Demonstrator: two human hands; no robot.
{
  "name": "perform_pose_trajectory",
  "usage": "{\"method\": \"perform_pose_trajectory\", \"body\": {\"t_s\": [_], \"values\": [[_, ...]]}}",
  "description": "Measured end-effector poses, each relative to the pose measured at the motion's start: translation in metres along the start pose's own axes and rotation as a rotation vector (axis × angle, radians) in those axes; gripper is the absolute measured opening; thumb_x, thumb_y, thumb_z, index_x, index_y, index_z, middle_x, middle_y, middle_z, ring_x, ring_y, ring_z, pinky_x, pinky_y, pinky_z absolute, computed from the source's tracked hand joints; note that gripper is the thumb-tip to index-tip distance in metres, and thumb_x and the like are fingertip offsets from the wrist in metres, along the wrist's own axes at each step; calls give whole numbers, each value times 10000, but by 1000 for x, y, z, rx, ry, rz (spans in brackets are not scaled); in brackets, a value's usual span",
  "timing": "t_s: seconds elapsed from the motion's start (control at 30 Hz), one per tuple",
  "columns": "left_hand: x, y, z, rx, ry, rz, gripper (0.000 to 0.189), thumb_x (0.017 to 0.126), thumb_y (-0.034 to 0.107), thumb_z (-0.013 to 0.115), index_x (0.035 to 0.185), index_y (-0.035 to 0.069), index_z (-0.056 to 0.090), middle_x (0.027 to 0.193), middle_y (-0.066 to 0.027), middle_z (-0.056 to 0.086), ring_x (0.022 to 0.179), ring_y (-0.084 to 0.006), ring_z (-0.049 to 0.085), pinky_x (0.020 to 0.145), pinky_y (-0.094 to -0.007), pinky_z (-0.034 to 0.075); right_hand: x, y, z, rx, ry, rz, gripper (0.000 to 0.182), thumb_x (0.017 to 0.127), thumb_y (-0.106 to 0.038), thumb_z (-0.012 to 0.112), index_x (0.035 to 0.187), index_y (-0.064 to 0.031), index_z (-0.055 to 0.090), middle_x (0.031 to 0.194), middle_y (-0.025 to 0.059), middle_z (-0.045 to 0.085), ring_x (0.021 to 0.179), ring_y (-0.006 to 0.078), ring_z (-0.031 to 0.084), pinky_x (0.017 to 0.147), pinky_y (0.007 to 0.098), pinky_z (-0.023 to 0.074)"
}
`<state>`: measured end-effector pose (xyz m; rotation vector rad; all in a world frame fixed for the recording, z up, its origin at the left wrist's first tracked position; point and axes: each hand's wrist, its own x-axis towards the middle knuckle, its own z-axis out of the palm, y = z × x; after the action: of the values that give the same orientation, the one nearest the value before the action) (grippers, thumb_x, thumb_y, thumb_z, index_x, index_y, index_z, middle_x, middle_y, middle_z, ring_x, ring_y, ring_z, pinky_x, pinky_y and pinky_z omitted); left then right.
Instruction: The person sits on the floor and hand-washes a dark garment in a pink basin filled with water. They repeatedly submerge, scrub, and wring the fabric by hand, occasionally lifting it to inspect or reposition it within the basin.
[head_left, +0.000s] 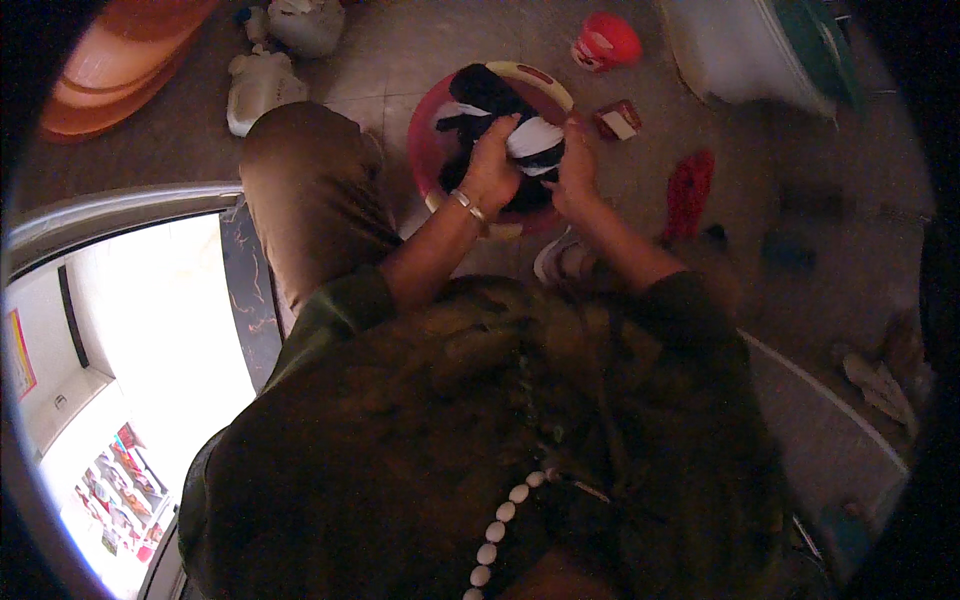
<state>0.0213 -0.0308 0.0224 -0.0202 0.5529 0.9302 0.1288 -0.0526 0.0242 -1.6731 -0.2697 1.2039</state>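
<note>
My left hand (493, 166) and my right hand (576, 171) grip a black-and-white cloth (535, 138) from its two sides. Its white part stretches between them. Both hands are over a round red plastic basin (423, 154) with yellow sections on its rim. More dark cloth (480, 84) lies bunched in the basin, up to its far edge. A bracelet (469, 204) circles my left wrist. The undersides of the held cloth and most of the basin's floor are hidden.
Beyond the basin stand a small red tub (606, 41) and a small red box (618, 120). A red cloth (688, 193) lies on the floor to the right. Plastic jugs (262, 86) and an orange basin (124, 64) are at the left, a large pale container (727, 49) at the upper right.
</note>
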Motion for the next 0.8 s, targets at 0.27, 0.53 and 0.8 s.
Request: {"method": "perform_pose_trajectory", "body": {"t_s": [0.27,0.53,0.8], "values": [[-1,6,-3,159,62,72,121,745,176,541,822,83,530,811,-44,563,769,-177,530,744,-323,408,8,13,9,198,-145,272,304,817,-336,364,1066,-191,464,1012,26,526,911,209,509,713,404,433],[-1,11,-3,250,-3,30,154,753,180,524,845,57,541,821,-50,566,766,-175,539,725,-317,420,15,22,8,270,-289,454,349,757,-445,426,1018,-217,474,1052,2,488,959,231,421,773,456,307],[6,11,-15,311,-81,-13,345,743,302,491,937,19,531,866,-104,583,794,-234,562,735,-353,446,11,22,8,195,-222,670,313,776,-446,388,965,-222,497,962,-7,517,886,208,453,672,411,355]]}}
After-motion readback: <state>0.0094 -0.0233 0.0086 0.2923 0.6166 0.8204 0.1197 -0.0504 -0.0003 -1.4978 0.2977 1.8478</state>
